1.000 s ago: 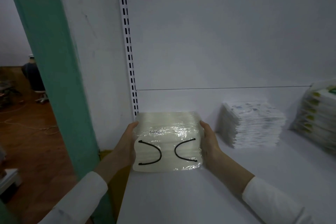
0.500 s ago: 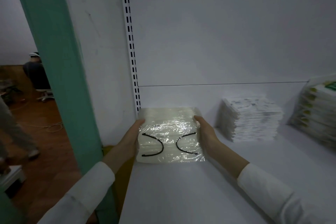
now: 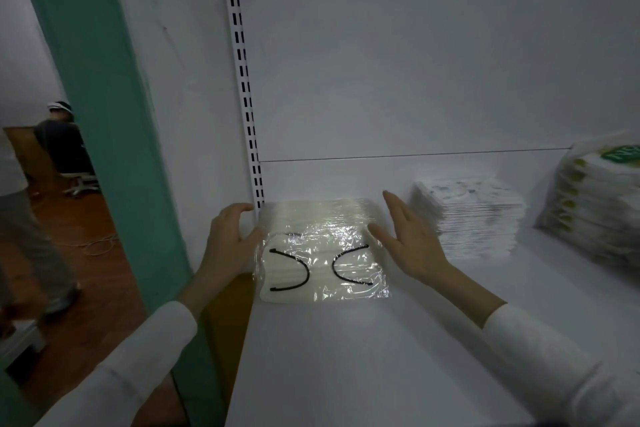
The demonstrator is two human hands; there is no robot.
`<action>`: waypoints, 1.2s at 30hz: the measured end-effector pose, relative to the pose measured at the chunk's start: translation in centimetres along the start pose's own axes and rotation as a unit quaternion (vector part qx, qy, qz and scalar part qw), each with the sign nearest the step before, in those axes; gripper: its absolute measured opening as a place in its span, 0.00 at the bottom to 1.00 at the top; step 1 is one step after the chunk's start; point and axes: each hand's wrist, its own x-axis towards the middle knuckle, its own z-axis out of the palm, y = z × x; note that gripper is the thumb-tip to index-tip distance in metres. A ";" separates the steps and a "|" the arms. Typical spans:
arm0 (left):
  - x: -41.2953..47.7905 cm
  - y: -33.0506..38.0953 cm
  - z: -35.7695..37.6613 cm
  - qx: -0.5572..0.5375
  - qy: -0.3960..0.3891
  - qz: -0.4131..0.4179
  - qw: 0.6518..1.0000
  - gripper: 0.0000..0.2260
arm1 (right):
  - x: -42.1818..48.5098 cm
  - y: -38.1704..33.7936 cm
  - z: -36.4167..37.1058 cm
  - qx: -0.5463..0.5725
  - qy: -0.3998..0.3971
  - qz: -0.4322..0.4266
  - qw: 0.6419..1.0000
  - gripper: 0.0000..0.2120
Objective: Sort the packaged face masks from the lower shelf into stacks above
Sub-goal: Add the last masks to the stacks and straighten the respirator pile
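Note:
A clear-wrapped pack of white face masks with black ear loops (image 3: pixel 320 253) lies flat on the white shelf (image 3: pixel 363 357), pushed into the back left corner. My left hand (image 3: pixel 230 239) is at the pack's left edge, fingers loosely curved, thumb near the wrap. On the other side my right hand (image 3: pixel 410 239) is open with straight fingers, its thumb just at the pack's right edge. Neither hand grips the pack.
A stack of white packaged masks (image 3: pixel 471 218) stands to the right against the back panel. Further right is a stack of packs with green and yellow print (image 3: pixel 595 204). A slotted upright (image 3: pixel 244 80) and a green post (image 3: pixel 114 114) border the left. People are on the floor beyond.
Both hands held the pack by its sides and slid it back on the shelf; now they have let go and spread away from it.

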 end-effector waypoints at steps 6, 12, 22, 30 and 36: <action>-0.7 4.2 0.8 -0.025 -0.012 0.106 0.994 0.14 | -1.7 0.1 -2.5 -0.132 0.063 -0.141 0.979 0.33; -2.7 8.2 4.3 -0.027 -0.069 0.181 0.981 0.18 | -3.2 2.3 -5.4 -0.173 0.112 -0.185 0.961 0.19; -5.1 15.6 11.2 0.057 -0.092 0.188 0.976 0.16 | -7.3 11.7 -12.8 -0.169 0.179 -0.176 0.953 0.15; -6.4 21.4 17.2 0.069 -0.052 0.148 0.985 0.06 | -6.7 16.6 -15.4 -0.124 0.198 -0.089 0.968 0.18; -4.2 22.5 19.0 0.050 -0.035 0.029 0.998 0.11 | -3.5 17.9 -15.5 -0.058 0.144 0.051 0.987 0.15</action>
